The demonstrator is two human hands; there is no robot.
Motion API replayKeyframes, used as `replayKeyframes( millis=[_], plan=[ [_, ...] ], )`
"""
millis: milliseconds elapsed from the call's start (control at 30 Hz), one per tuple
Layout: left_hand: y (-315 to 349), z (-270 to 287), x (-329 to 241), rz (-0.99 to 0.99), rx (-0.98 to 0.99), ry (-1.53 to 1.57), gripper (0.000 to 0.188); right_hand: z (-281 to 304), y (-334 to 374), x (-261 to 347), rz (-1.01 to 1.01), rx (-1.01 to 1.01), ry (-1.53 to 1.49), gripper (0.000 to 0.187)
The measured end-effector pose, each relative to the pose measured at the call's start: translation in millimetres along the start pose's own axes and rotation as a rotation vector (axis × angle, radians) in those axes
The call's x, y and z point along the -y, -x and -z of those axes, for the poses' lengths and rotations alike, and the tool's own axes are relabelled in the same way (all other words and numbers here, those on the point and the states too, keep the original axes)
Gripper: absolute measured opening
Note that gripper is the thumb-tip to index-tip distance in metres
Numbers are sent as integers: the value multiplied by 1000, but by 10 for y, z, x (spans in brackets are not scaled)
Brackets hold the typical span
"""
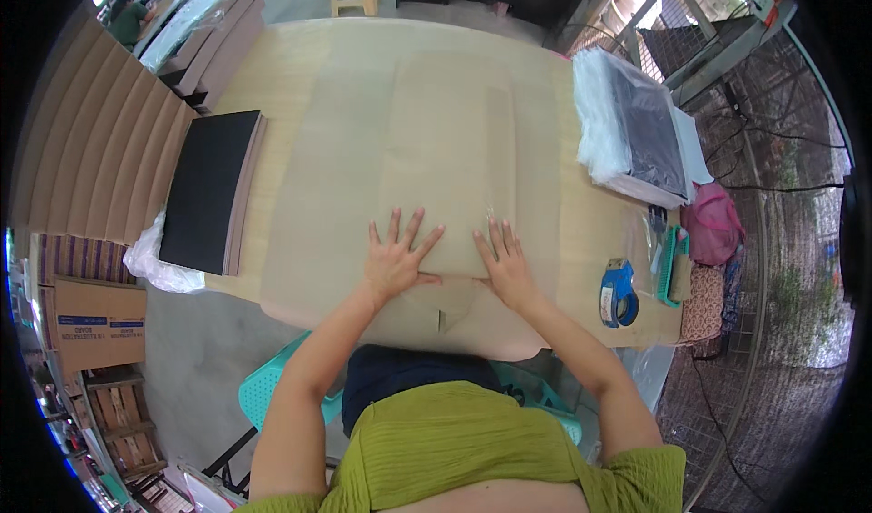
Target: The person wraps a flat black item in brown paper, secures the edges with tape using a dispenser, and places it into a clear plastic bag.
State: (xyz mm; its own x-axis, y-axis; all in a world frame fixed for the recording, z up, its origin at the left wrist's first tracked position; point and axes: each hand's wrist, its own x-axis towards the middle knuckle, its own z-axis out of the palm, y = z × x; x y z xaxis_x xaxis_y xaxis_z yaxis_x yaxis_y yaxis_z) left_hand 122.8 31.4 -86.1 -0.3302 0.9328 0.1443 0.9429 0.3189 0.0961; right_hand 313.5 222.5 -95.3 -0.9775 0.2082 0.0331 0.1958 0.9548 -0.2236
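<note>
A large sheet of brown paper [336, 168] covers the middle of the table. On it lies a flat rectangular bundle in the same brown paper [445, 140]; what is inside, if anything, is hidden. My left hand [394, 263] rests flat on the bundle's near left part, fingers spread. Across from it, my right hand [507, 268] presses on the near right part, its fingers also stretched out. Both thumbs point inward along the near edge. A folded paper flap [436, 299] with a small dark mark lies between my wrists, toward me.
Black boards [211, 190] are stacked at the left, beside tall brown corrugated sheets [100, 131]. Plastic-wrapped dark packs [636, 131] stand at the far right. Nearer are a blue tape dispenser [619, 293], a green basket [673, 266] and a pink bag [715, 222]. Another person [127, 20] is far left.
</note>
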Motion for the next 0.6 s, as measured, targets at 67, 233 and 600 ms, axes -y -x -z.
replayKeyframes(
  millis=[67, 233, 600],
  plan=[
    [11, -30, -2, 0, -11, -6, 101, -90, 30, -9, 14, -59, 35, 114],
    [68, -92, 31, 19, -45, -26, 99, 177, -206, 337, -51, 91, 75, 111],
    [191, 41, 253, 90, 21, 121, 107, -39, -432, 472, -62, 25, 217, 120]
  ],
)
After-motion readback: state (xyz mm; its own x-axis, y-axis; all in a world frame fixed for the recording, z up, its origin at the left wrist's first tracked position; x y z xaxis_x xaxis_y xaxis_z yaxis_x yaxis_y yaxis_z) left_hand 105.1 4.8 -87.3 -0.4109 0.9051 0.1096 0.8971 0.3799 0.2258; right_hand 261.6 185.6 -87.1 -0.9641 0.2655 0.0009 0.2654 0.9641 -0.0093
